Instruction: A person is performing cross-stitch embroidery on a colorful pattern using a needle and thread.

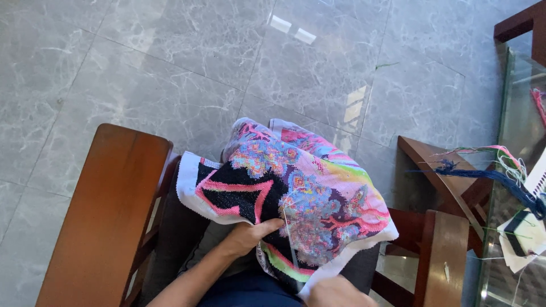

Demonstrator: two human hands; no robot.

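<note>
Woven cloth embroidery [296,199] looks matt and rough, the wooden armrest [108,210] smooth, the marble-like floor tiles [187,57] glossy.

Bright, even daylight. Polished grey floor tiles [170,68] well beyond the left hand [250,234] show hard white window glare, strongest at top centre. Soft shadow under the embroidered cloth [296,199] beside that hand. Right hand [335,293] cut off at bottom edge, slightly blurred. Glass worktop [517,142] to its far right reflects. Focus otherwise sharp; mild wide-angle stretch at corners.

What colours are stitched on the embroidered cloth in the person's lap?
The embroidered cloth shows pink outlines on black, with blue, green and pink patches and a white border, seen in the head view.
</note>
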